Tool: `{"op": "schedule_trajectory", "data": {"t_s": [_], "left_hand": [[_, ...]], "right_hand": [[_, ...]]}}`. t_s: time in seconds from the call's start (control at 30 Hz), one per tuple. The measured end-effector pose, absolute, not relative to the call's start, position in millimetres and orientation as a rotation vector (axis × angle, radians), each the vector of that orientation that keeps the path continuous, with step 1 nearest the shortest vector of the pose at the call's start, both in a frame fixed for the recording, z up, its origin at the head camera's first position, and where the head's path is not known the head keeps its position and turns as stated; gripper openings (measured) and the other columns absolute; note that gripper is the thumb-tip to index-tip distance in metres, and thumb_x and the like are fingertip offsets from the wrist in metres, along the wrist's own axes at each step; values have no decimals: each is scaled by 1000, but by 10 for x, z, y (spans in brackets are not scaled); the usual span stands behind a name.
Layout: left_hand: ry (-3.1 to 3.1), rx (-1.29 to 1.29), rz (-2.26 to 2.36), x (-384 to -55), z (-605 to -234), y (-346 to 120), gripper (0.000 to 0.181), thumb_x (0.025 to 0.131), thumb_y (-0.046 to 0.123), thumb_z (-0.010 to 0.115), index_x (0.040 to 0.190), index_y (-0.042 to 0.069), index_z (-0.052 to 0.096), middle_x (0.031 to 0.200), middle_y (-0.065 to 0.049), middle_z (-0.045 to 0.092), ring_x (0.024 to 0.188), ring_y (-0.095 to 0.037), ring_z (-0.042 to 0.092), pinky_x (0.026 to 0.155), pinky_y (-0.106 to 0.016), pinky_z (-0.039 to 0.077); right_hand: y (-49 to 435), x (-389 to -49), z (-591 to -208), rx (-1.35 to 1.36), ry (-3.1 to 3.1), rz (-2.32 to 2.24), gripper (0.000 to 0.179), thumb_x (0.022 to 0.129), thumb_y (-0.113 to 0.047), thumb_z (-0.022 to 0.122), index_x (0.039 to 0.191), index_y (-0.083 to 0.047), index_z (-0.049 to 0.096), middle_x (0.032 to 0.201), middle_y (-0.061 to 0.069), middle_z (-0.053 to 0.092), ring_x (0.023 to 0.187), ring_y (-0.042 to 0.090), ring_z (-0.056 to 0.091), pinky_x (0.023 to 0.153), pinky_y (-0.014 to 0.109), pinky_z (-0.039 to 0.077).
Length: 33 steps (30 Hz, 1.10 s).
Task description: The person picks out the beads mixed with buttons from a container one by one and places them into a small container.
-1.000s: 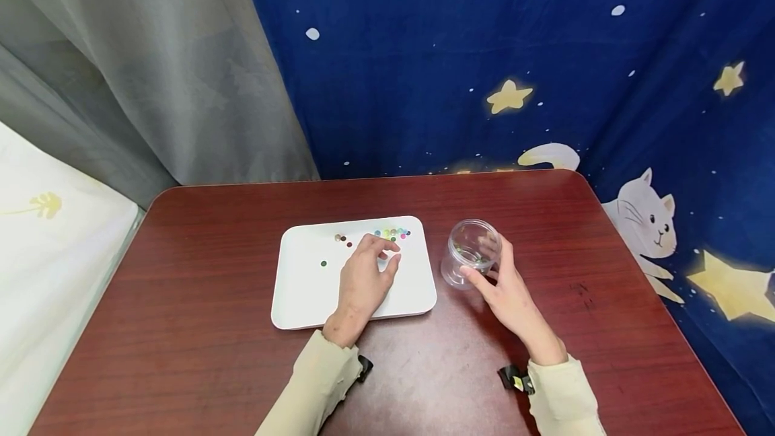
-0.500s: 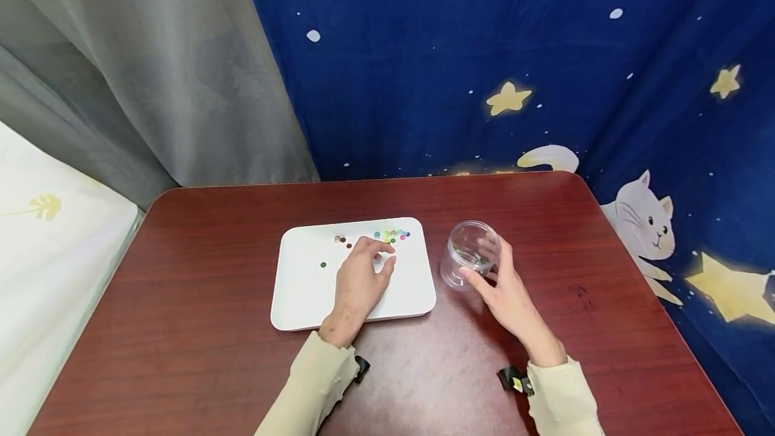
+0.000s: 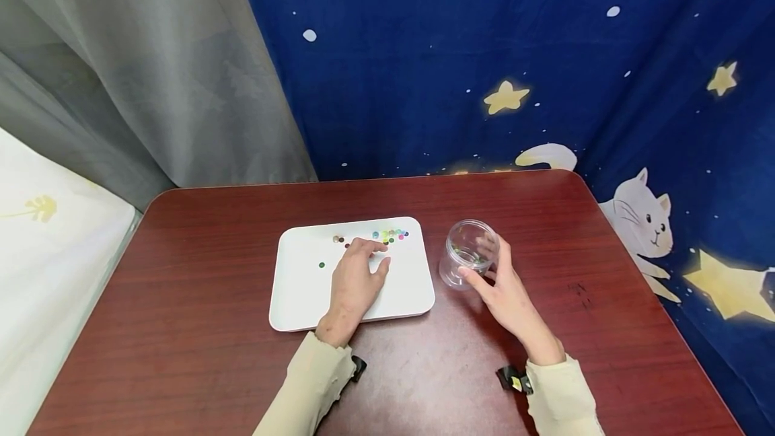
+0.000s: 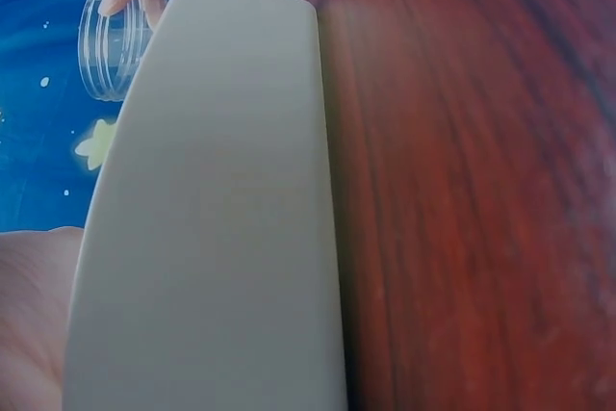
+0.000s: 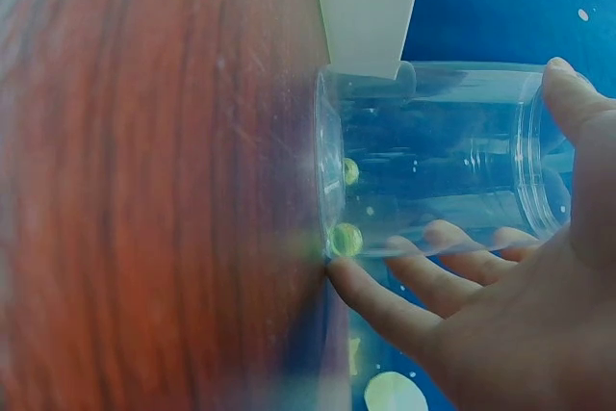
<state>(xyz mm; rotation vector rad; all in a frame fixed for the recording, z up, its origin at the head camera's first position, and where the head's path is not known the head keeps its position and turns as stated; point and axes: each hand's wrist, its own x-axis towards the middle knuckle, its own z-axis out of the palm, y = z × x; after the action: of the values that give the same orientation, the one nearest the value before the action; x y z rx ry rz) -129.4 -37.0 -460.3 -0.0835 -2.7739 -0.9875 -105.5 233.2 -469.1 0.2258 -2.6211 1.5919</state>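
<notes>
My left hand (image 3: 353, 282) is over the white tray (image 3: 297, 295), thumb and index finger apart with a gap between them. Small coloured beads (image 3: 391, 234) cluster beyond its fingertips, by the tray's far right side. Further left lie a few dark and brown beads (image 3: 338, 239), and one dark green bead (image 3: 321, 265) sits alone. My right hand (image 3: 505, 298) grips a clear plastic jar (image 3: 458, 268) standing upright and uncapped, right of the tray. Two yellow-green beads (image 5: 346, 239) rest at the jar's bottom in the right wrist view. The left wrist view shows mostly the tray's outer wall (image 4: 221, 190), hiding the left fingers.
Tray and jar stand on a reddish-brown wooden table (image 3: 200, 274). Behind it hangs a blue curtain (image 3: 412, 73) with stars and a cat, with a grey curtain (image 3: 181, 86) to the left. A narrow strip of table separates tray from jar.
My left hand has shifted slightly left and down across the tray, thumb and index staying apart. The right hand keeps its grip on the jar, which stays in place.
</notes>
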Motion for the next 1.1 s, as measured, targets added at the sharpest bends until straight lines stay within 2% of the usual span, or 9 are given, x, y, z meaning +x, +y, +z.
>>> {"op": "schedule_trajectory", "data": {"t_s": [0.2, 0.63, 0.9, 1.1], "left_hand": [[-2783, -80, -969, -1307, -4609, -387, 22, 92, 20, 79, 111, 10, 77, 119, -11, 68, 117, -31, 68, 95, -47, 56], [-2768, -76, -957, -1303, -4638, -423, 25, 91, 19, 79, 113, 7, 76, 126, -14, 66, 121, -35, 64, 98, -53, 53], [-2771, -65, -923, -1313, -4642, -443, 34, 91, 19, 80, 121, 5, 74, 138, -16, 61, 133, -36, 56, 102, -54, 50], [-2789, -56, -897, -1317, -4633, -456, 45, 91, 19, 79, 130, 0, 69, 146, -21, 55, 145, -41, 46, 121, -54, 39]], "right_hand": [[2323, -1052, -4679, 223, -2615, 1620, 80, 100, -18, 70, 160, -11, 18, 158, 20, 42, 146, 43, 47, 107, 65, 47], [2318, -1048, -4674, 216, -2623, 1634, 80, 101, -18, 70, 160, -13, 17, 159, 19, 42, 147, 42, 46, 107, 65, 46], [2328, -1056, -4692, 206, -2637, 1624, 81, 101, -20, 70, 161, -11, 16, 160, 19, 40, 148, 42, 46, 108, 66, 46], [2337, -1063, -4682, 209, -2634, 1623, 83, 100, -22, 71, 161, -13, 16, 160, 19, 40, 147, 43, 47, 109, 66, 45]]}}
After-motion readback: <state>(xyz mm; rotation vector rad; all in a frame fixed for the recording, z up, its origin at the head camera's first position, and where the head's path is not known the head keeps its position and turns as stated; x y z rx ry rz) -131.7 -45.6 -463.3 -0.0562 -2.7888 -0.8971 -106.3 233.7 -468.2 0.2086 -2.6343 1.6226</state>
